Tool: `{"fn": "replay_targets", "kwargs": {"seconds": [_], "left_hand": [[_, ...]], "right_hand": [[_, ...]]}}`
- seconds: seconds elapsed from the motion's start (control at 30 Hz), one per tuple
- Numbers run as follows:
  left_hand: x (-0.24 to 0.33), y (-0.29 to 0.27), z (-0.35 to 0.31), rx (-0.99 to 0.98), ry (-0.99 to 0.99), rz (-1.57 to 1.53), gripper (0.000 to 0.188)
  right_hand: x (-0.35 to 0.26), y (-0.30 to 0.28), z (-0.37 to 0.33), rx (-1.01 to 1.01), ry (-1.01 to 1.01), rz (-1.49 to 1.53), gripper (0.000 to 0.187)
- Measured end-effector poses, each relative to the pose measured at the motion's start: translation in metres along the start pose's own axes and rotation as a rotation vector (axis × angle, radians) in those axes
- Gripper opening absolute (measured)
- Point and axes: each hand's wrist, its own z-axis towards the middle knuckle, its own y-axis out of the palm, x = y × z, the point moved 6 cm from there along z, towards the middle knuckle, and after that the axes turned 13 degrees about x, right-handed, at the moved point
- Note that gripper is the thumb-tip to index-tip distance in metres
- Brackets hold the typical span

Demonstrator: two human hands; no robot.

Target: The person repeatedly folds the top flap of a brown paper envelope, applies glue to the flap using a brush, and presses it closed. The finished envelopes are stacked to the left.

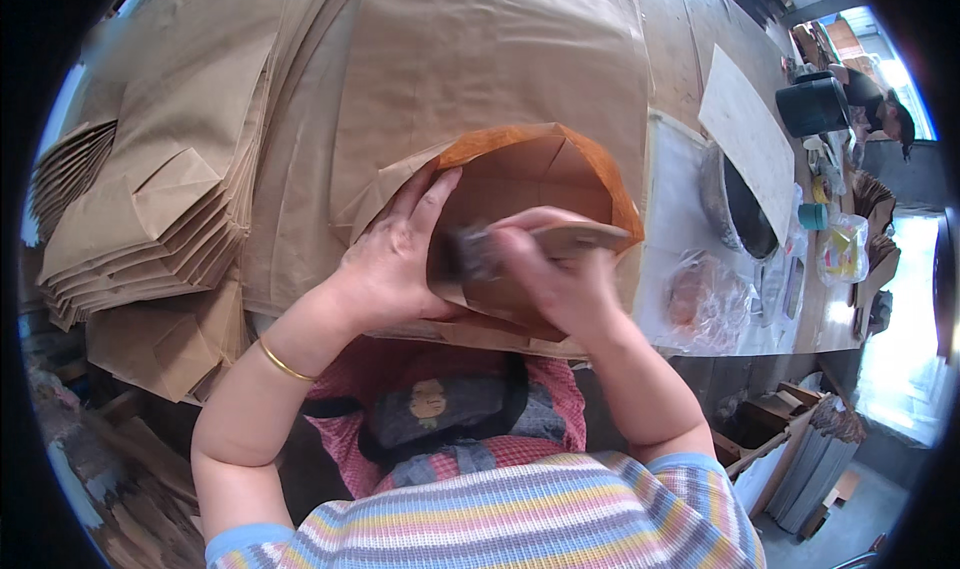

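Note:
A brown paper bag (520, 184) lies in front of me with its mouth spread wide. A dark orange-brown band, wet-looking, runs around the far and right part of its rim. My left hand (395, 254) rests on the left edge of the mouth, fingers stretched and spread against the paper. In my right hand (565, 269) is a brush (590, 234) with a flat wooden handle pointing right. Its dark bristles (475, 254) are over the left inner side of the bag, near my left hand. Motion blurs the bristles and my right fingers.
More flat brown bags (490, 49) lie beneath and beyond. Folded bags (150, 229) are stacked at left. On the right, a pale board (750, 109) leans over a dark-insided bowl (735, 204), near a clear plastic bag (710, 299). A dark green container (812, 106) stands farther off.

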Motion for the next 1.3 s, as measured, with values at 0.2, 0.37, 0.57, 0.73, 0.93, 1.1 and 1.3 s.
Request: {"fn": "replay_targets", "kwargs": {"seconds": [0.2,0.37,0.57,0.73,0.93,1.1,1.3], "left_hand": [[-0.001,0.001,-0.001,-0.041,-0.085,0.071,0.115],[-0.002,0.001,0.0,-0.025,-0.06,0.14,0.097],[-0.001,-0.002,-0.005,-0.123,0.114,0.355,0.052],[-0.007,-0.001,-0.005,-0.138,0.126,0.299,0.046],[-0.013,-0.007,-0.002,-0.095,-0.035,0.14,0.026],[-0.013,0.001,0.018,0.137,-0.096,0.246,0.011],[-0.032,0.008,0.036,0.091,-0.178,0.311,0.016]], "right_hand": [[-0.001,-0.068,0.022,0.153,-0.396,-0.5,0.004],[0.007,-0.083,0.008,0.001,-0.082,-0.374,0.004],[-0.051,-0.077,0.011,-0.245,-0.562,-0.217,0.016],[-0.025,0.0,0.02,-0.507,-0.651,-0.277,0.027],[-0.024,-0.051,0.033,-0.234,-0.427,-0.361,0.013],[-0.025,-0.081,0.003,0.268,-0.117,0.052,0.009],[0.015,-0.024,0.001,0.109,0.086,0.057,0.01]]}}
